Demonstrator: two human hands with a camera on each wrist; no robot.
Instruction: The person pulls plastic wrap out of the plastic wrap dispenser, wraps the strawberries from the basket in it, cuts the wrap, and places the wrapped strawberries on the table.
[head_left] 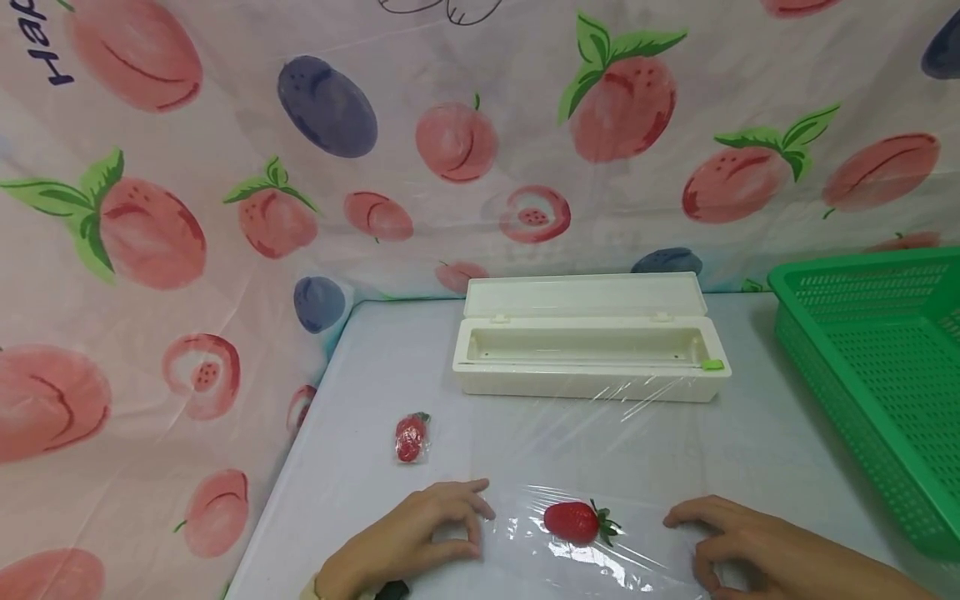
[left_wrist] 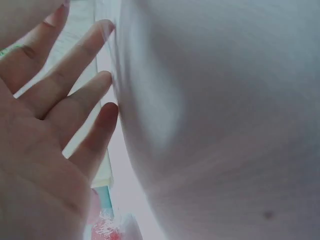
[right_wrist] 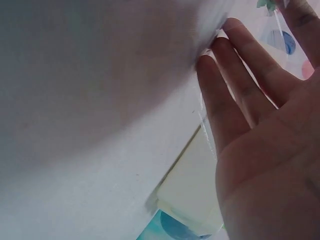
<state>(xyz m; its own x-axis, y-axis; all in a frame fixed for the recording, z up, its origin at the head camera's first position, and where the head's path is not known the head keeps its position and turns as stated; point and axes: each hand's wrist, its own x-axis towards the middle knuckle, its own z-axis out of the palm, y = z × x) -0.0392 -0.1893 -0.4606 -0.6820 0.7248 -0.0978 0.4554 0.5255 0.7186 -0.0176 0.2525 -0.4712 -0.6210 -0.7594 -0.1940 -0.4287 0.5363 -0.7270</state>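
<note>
A red strawberry (head_left: pixel 572 522) with green leaves lies on a sheet of clear cling film (head_left: pixel 517 546) on the table. The film runs back to a white cling film dispenser box (head_left: pixel 585 385) whose lid stands raised. At the film's left edge is my left hand (head_left: pixel 416 529), its fingertips touching down there. Opposite, my right hand (head_left: pixel 765 546) has its fingertips at the film's right edge. In the wrist views the fingers of the left hand (left_wrist: pixel 55 110) and the right hand (right_wrist: pixel 265 125) look fairly straight, tips against the surface. Neither hand touches the strawberry.
A small film-wrapped strawberry (head_left: pixel 410 438) lies left of the film. At the right stands a green plastic basket (head_left: pixel 832 408). A light green slider (head_left: pixel 712 365) sits at the box's right end. Fruit-printed cloth (head_left: pixel 420 67) hangs behind and to the left.
</note>
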